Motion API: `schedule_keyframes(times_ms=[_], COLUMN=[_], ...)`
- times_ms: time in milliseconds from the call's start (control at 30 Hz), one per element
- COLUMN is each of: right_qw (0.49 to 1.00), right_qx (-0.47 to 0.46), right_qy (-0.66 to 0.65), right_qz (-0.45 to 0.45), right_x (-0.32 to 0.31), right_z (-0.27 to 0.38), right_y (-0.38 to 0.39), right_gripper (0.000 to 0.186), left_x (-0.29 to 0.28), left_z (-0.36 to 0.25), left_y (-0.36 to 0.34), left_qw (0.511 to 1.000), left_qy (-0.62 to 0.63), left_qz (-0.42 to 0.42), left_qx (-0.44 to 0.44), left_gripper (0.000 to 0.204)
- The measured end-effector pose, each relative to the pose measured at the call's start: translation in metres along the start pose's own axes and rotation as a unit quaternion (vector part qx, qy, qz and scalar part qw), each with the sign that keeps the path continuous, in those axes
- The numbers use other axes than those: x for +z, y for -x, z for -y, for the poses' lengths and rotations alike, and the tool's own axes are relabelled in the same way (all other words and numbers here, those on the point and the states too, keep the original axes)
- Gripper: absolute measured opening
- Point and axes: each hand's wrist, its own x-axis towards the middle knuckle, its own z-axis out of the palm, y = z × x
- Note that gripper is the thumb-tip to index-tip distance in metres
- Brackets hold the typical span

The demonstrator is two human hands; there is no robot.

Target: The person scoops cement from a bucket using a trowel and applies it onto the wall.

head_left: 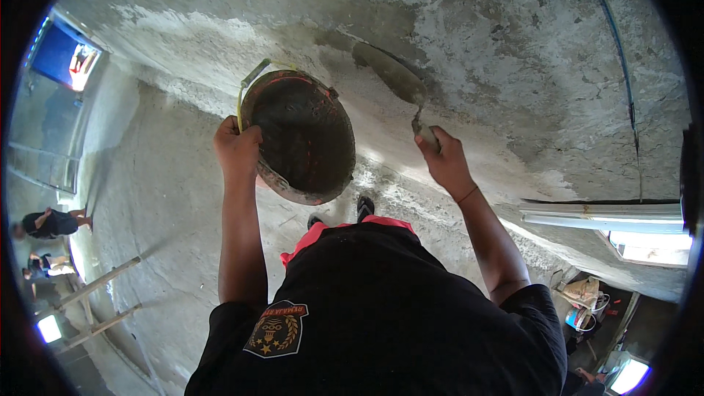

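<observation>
My left hand (238,148) is closed on the near-left rim of a mortar-crusted bucket (301,136), whose mouth is tipped toward me. Inside it is dark and wet-looking; how much mortar it holds is hard to tell. Its wire handle with a grip sleeve (255,73) passes by my fingers. To the right, my right hand (444,158) grips the handle of a trowel (400,77). The blade lies against or very close to the rough grey wall (506,51), beside a darker damp patch of plaster.
A cable (616,37) runs down the wall at right, above a white window frame (609,214). Wooden poles (99,282) stand at lower left, with two people (55,224) beyond. A white-and-blue pail (581,318) and a sack (583,292) sit at lower right.
</observation>
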Motion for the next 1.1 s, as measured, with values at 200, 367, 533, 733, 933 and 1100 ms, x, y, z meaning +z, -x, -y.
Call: schedule_keyframes(times_ms=[200,367,533,733,933,1100], right_qw=[0.997,1.000,0.999,0.997,0.998,0.998], right_qx=[0.062,-0.005,-0.033,0.056,0.057,0.055], right_qy=[0.008,-0.014,-0.001,0.007,-0.040,0.007], right_qz=[0.036,0.021,-0.015,0.057,0.007,0.007], right_x=[0.012,0.011,0.014,0.011,-0.015,-0.009], right_z=[-0.029,-0.003,-0.014,-0.020,-0.008,-0.033], right_y=[0.016,0.023,-0.004,0.018,0.021,0.047], right_gripper=[0.034,0.033,0.032,0.034,0.034,0.032], left_x=[0.001,0.000,0.004,0.004,0.007,0.003], left_z=[0.001,0.004,0.003,0.008,0.006,0.007], left_y=[0.000,0.001,0.002,0.001,0.004,0.005], left_qw=[1.000,1.000,1.000,1.000,1.000,1.000], left_qy=[-0.010,0.004,-0.013,-0.015,-0.020,-0.017], left_qz=[-0.003,0.000,0.007,0.001,0.005,0.005], left_qx=[-0.002,-0.009,0.004,-0.002,0.004,-0.001], left_gripper=[0.010,0.010,0.010,0.008,0.009,0.009])
